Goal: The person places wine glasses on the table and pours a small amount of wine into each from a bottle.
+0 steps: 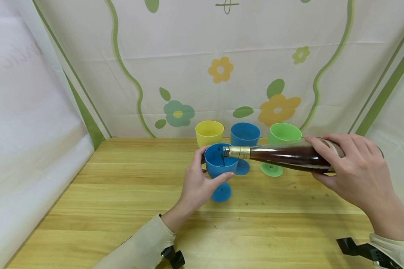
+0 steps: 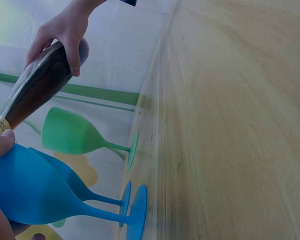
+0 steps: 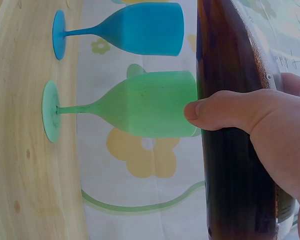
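Between both hands, mid-pour: left hand wrapped around front blue goblet, right hand gripping dark bottle tipped sideways, neck over goblet's rim. Behind grip: yellow goblet, second blue goblet, green goblet.

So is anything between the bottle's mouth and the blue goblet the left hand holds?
Nothing visible: the bottle mouth sits right at the rim of the blue goblet, above its open bowl. The other goblets stand behind.

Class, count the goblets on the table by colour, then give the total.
Blue goblets: 2, one in the left hand at, one behind
Yellow goblet: 1
Green goblet: 1
Total: 4
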Motion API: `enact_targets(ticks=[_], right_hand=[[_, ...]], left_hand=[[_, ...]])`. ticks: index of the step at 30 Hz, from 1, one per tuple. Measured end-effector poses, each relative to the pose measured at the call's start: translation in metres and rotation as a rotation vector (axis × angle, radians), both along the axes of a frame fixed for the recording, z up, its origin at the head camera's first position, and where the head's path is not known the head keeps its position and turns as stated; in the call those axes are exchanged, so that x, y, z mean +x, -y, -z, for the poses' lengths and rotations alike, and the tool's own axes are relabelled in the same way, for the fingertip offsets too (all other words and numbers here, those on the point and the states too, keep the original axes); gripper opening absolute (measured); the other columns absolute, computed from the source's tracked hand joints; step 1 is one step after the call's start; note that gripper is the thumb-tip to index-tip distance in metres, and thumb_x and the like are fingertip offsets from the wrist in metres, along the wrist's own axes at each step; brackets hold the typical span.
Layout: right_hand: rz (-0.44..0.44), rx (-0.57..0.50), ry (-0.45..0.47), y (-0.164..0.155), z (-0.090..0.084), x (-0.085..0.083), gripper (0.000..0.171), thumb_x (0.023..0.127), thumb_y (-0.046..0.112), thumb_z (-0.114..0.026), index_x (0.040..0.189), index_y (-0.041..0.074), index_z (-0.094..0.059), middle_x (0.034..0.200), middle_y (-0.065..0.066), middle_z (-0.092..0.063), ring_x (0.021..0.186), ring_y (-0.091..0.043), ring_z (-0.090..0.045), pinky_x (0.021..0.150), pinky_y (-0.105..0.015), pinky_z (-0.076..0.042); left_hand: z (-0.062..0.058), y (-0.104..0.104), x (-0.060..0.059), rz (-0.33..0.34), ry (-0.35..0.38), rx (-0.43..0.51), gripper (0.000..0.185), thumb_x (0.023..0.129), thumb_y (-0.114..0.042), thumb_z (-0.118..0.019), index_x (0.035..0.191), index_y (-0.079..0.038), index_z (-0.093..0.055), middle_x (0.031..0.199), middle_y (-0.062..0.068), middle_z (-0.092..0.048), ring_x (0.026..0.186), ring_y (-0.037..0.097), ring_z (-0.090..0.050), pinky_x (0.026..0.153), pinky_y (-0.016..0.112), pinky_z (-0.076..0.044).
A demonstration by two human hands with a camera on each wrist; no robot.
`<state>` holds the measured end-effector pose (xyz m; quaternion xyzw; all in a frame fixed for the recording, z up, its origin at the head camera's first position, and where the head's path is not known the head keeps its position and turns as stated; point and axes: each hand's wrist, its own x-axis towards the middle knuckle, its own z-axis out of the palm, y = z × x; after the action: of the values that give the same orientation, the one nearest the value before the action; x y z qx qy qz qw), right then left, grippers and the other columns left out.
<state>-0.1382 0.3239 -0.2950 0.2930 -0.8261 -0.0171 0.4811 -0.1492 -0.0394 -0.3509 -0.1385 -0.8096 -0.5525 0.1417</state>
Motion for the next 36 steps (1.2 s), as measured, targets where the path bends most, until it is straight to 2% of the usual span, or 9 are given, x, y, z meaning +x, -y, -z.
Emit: enact_targets(ticks=[16, 20, 28, 36], right_hand=[[0.009, -0.008, 0.012, -0.001, 0.0, 0.002, 0.068, 0.101, 0.063, -0.038, 0.141, 0.015, -0.067, 0.114, -0.026, -0.067, 0.097, -0.054, -0.058, 0.084, -0.071, -0.046], [0.002, -0.011, 0.036, 0.0, 0.002, 0.002, 0.07, 0.102, 0.066, -0.037, 0.14, 0.015, -0.067, 0.114, -0.025, -0.068, 0.1, -0.054, -0.06, 0.084, -0.071, -0.047], [0.025, 0.02, 0.163, 0.001, 0.005, 0.002, 0.079, 0.102, 0.073, -0.032, 0.147, 0.015, -0.063, 0.122, -0.025, -0.067, 0.104, -0.052, -0.06, 0.087, -0.068, -0.049], [-0.041, -0.045, 0.176, 0.004, 0.014, -0.004, 0.083, 0.099, 0.08, -0.037, 0.142, 0.017, -0.068, 0.12, -0.02, -0.07, 0.102, -0.048, -0.063, 0.079, -0.063, -0.05]], left_hand=[[-0.001, -0.001, 0.001, -0.003, 0.002, -0.009, 0.087, 0.084, -0.034, -0.092, 0.154, -0.014, -0.044, 0.152, 0.005, -0.061, 0.138, 0.028, -0.06, 0.099, 0.049, -0.062], [-0.001, -0.002, 0.001, -0.003, 0.008, -0.007, 0.087, 0.085, -0.034, -0.092, 0.155, -0.015, -0.043, 0.152, 0.004, -0.06, 0.138, 0.028, -0.059, 0.1, 0.05, -0.062], [-0.001, 0.0, 0.001, -0.012, 0.021, -0.001, 0.088, 0.084, -0.034, -0.092, 0.155, -0.016, -0.043, 0.153, 0.004, -0.06, 0.139, 0.028, -0.059, 0.1, 0.05, -0.061], [-0.002, 0.001, 0.002, -0.007, 0.033, 0.02, 0.088, 0.084, -0.033, -0.093, 0.155, -0.016, -0.043, 0.152, 0.004, -0.06, 0.137, 0.027, -0.059, 0.101, 0.049, -0.06]])
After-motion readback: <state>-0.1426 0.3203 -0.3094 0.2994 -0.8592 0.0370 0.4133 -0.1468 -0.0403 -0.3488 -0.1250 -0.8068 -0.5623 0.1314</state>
